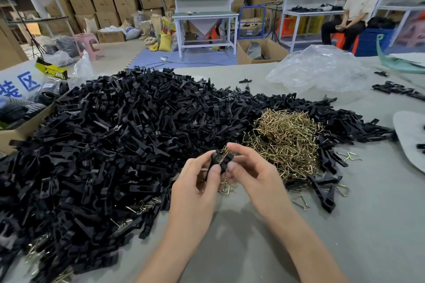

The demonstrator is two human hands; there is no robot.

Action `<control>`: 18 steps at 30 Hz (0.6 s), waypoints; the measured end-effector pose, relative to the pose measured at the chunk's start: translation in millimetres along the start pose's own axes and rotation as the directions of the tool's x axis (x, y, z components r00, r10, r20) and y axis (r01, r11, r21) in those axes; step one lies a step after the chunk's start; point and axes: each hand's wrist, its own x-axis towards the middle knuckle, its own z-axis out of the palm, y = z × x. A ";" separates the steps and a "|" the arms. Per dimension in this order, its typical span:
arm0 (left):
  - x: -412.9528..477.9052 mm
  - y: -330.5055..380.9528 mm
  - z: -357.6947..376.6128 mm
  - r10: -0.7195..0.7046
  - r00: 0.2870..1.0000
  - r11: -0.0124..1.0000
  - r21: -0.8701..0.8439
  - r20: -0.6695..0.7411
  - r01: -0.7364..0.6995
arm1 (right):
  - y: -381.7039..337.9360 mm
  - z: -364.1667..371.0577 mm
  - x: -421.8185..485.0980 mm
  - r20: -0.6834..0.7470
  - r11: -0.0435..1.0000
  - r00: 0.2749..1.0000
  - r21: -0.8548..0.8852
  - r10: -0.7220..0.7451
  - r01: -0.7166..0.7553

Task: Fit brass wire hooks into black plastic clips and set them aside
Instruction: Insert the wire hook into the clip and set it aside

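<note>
A large heap of black plastic clips (110,140) covers the left and middle of the grey table (368,225). A mound of brass wire hooks (287,138) lies to its right. Both my hands meet above the table in front of the heaps and hold one black clip (219,161) between them. My left hand (197,181) pinches it with thumb and fingers. My right hand (248,170) grips its other end with curled fingers. Whether a hook sits in this clip is hidden by my fingers. A few clips with hooks (324,193) lie right of my hands.
A crumpled clear plastic bag (317,71) lies at the back right of the table. A cardboard box (20,131) stands at the left edge. Loose hooks (301,202) lie near my right wrist. A person sits on a stool (354,11) far back right, among workbenches and stacked cartons.
</note>
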 end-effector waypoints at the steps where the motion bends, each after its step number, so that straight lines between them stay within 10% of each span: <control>1: -0.3 1.7 0.8 -0.035 0.999 0.998 -0.056 -0.003 0.035 | 0.0 0.0 0.5 0.008 0.998 0.999 0.056 0.036 -0.036; 18: 4.4 6.4 -5.6 -0.176 0.984 0.950 -0.258 0.028 0.177 | 0.3 -1.2 4.2 0.033 0.912 0.977 0.355 0.210 -0.207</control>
